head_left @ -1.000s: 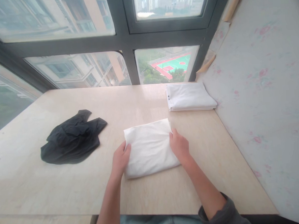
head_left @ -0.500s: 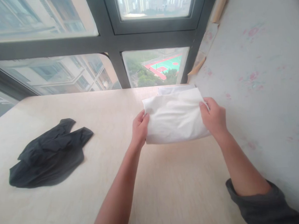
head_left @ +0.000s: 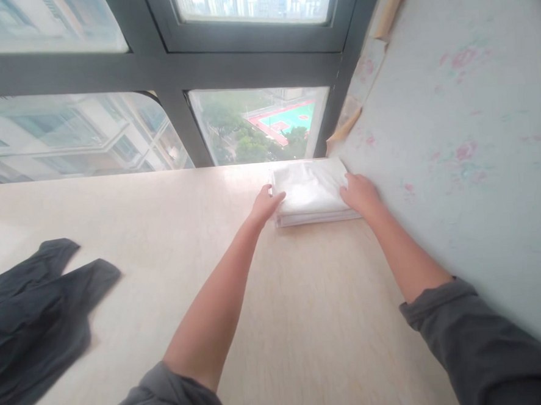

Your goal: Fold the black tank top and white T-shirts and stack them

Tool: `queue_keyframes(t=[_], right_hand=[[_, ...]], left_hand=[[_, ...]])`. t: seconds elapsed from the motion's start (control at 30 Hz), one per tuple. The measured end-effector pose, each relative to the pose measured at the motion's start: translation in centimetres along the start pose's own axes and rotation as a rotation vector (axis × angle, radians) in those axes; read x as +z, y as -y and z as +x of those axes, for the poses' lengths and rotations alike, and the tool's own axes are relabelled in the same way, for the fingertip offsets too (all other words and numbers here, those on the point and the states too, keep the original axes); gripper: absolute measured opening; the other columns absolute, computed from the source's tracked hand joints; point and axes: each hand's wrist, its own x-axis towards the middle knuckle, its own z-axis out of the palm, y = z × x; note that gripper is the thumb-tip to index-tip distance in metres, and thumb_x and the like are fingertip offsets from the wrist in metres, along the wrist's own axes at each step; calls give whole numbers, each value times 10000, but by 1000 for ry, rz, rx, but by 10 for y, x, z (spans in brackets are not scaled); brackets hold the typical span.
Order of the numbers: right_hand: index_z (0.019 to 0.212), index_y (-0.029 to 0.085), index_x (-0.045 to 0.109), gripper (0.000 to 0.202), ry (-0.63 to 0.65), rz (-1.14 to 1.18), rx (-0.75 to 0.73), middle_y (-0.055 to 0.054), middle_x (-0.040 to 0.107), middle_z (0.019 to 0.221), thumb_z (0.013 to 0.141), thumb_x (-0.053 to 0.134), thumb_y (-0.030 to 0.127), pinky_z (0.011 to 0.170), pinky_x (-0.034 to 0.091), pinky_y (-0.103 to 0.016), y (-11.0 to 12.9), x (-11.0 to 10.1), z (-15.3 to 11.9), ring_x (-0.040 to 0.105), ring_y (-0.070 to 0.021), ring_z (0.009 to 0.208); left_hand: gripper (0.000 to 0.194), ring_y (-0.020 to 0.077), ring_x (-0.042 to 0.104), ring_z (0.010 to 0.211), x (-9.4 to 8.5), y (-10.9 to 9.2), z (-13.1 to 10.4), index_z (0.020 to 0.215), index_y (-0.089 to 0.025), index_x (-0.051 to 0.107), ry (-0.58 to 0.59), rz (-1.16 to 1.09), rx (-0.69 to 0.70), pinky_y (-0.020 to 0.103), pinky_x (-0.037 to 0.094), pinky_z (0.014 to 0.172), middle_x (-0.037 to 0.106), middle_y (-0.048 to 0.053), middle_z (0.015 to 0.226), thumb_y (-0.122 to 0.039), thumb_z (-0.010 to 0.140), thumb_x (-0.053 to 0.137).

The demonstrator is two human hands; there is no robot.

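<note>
A folded white cloth [head_left: 313, 191] lies on top of other folded white layers at the back of the pale surface [head_left: 304, 298], close to the window and the wall. My left hand [head_left: 266, 204] is at the cloth's left edge, thumb on top and apart from the fingers. My right hand [head_left: 359, 192] is at its right edge, with the thumb on the cloth and the other fingers partly hidden at its side. A crumpled dark garment [head_left: 43, 320] lies at the left, away from both hands.
Behind the surface stands a window with a dark frame [head_left: 253, 66]. A wall with floral paper [head_left: 461, 172] rises close along the right side, its paper peeling at the corner beside the window.
Both hands have moved the white cloth away from me and down onto the white layers. My left thumb and fingers have spread. The view has shifted, so the dark garment appears farther left.
</note>
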Motion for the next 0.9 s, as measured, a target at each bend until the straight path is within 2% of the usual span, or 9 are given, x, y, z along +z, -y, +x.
queue_keyframes(t=[0.1, 0.23, 0.33, 0.43, 0.53, 0.6, 0.73, 0.8, 0.9], right_hand=[[1261, 66, 613, 437, -122, 126, -36, -210, 637, 1240, 901, 447, 248, 1011, 427, -408, -10, 20, -21, 565, -292, 1162], [1197, 103, 648, 403, -220, 202, -65, -189, 628, 1263, 913, 410, 263, 1052, 407, -426, -19, 29, -50, 531, -283, 1206], [1208, 97, 641, 409, -251, 153, -43, -212, 607, 1269, 924, 394, 257, 1059, 395, -460, -19, 28, -71, 516, -300, 1217], [1310, 77, 579, 459, -296, 74, -16, -245, 473, 1431, 911, 439, 255, 1084, 356, -521, -6, 27, -96, 410, -350, 1338], [1408, 77, 493, 531, -330, 100, -58, -235, 336, 1550, 901, 464, 231, 1123, 308, -568, 25, 35, -129, 277, -371, 1444], [1415, 87, 490, 520, -307, 185, -137, -217, 342, 1555, 912, 442, 211, 1136, 309, -563, 56, 46, -158, 270, -351, 1462], [1372, 121, 559, 459, -92, 339, -446, -166, 451, 1511, 947, 401, 195, 1162, 322, -513, 130, 62, -229, 357, -303, 1434], [1392, 138, 556, 465, 5, 376, -569, -131, 495, 1493, 969, 368, 187, 1182, 306, -491, 162, 62, -261, 389, -278, 1422], [1422, 162, 539, 470, 63, 388, -634, -108, 464, 1528, 987, 369, 213, 1195, 287, -493, 194, 55, -293, 363, -284, 1446]], left_hand=[[805, 221, 652, 847, -1, 2, -12, 1464, -132, 404, 19, 22, 24, 346, 483, 817, 684, 148, 1058, -391, 768, 715], [837, 181, 641, 725, 0, 3, -25, 1509, -132, 325, 24, 26, 48, 316, 492, 745, 682, 91, 948, -279, 762, 674], [751, 152, 642, 696, 1, 9, -37, 1472, -127, 374, -1, 33, 61, 282, 494, 699, 669, 87, 966, -221, 769, 618], [607, 132, 635, 681, 2, 23, -60, 1400, -142, 456, -37, 73, 107, 279, 504, 689, 661, 98, 1048, -216, 807, 563], [485, 150, 629, 740, -1, 44, -101, 1307, -150, 540, -97, 171, 195, 333, 519, 780, 641, 118, 1130, -187, 824, 535], [413, 178, 633, 842, -5, 59, -135, 1233, -165, 598, -119, 256, 269, 370, 508, 872, 629, 123, 1156, -148, 830, 512], [265, 210, 617, 1016, -21, 81, -206, 1044, -228, 678, -75, 399, 393, 368, 489, 947, 652, 88, 1091, -142, 866, 502], [235, 208, 615, 1002, -33, 88, -236, 985, -226, 672, -91, 441, 396, 362, 499, 923, 652, 89, 1056, -146, 895, 470], [240, 192, 616, 913, -56, 100, -271, 972, -221, 646, -156, 487, 361, 345, 516, 850, 638, 81, 1014, -168, 939, 414]])
